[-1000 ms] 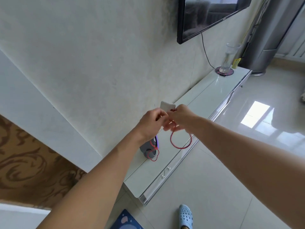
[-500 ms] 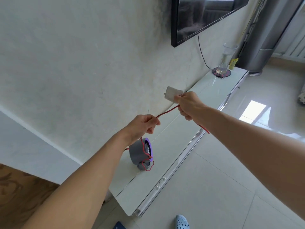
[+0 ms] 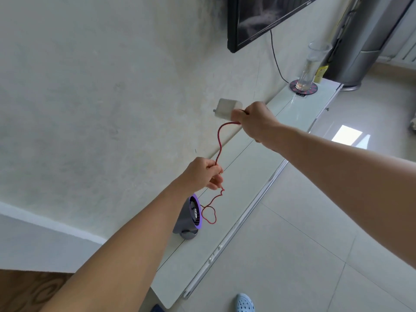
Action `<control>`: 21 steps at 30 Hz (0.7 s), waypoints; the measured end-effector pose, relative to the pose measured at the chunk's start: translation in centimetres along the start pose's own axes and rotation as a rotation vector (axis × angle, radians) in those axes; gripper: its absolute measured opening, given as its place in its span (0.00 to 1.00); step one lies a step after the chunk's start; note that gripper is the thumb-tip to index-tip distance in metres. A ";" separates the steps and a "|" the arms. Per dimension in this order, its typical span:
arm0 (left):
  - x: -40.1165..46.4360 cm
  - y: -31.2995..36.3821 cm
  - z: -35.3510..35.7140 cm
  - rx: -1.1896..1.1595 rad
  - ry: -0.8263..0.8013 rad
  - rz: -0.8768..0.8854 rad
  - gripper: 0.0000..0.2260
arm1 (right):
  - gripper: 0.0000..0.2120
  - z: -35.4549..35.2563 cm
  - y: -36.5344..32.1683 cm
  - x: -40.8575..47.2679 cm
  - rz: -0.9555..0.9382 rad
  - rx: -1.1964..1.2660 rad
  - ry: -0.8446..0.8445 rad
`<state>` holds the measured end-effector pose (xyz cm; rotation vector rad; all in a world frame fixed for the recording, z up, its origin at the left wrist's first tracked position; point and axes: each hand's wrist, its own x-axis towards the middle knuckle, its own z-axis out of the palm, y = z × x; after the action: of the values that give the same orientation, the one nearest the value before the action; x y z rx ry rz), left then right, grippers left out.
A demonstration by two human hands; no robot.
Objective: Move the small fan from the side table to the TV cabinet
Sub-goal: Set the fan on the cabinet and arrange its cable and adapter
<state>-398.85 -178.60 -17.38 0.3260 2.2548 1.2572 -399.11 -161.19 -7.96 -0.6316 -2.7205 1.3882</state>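
The small grey fan (image 3: pixel 190 218) with a purple rim stands upright on the white glass top of the TV cabinet (image 3: pixel 252 167), near its left end. A red cord (image 3: pixel 219 143) runs from the fan up to a white plug adapter (image 3: pixel 226 108). My left hand (image 3: pixel 202 173) pinches the cord just above the fan. My right hand (image 3: pixel 255 121) holds the adapter up near the wall, above the cabinet's middle.
A wall-mounted TV (image 3: pixel 258 16) hangs above the cabinet, its black cable trailing down. A tall glass (image 3: pixel 311 66) on a round coaster (image 3: pixel 302 87) stands at the cabinet's far end, beside a grey tower unit (image 3: pixel 364 41). Tiled floor lies to the right; my blue shoe (image 3: pixel 245 302) shows below.
My hands have moved apart, drawing the red cord out between them. The right hand has lifted the adapter up toward the wall, and the cord has gone slack and wavy.
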 end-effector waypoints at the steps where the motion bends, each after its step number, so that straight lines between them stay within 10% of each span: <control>1: 0.5 0.1 -0.1 -0.094 0.022 -0.021 0.09 | 0.13 0.2 0.1 0.1 -0.001 -0.035 -0.001; 11: 5.0 0.4 -6.1 -0.437 0.416 0.059 0.06 | 0.17 1.7 2.5 3.1 0.231 0.272 -0.093; 21: 2.5 -2.2 -10.1 0.413 0.657 -0.038 0.08 | 0.11 4.2 0.2 4.1 0.049 0.385 -0.194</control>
<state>-406.39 -185.82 -15.76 0.0026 3.0696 0.9547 -403.64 -162.84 -11.31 -0.5629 -2.4677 2.0091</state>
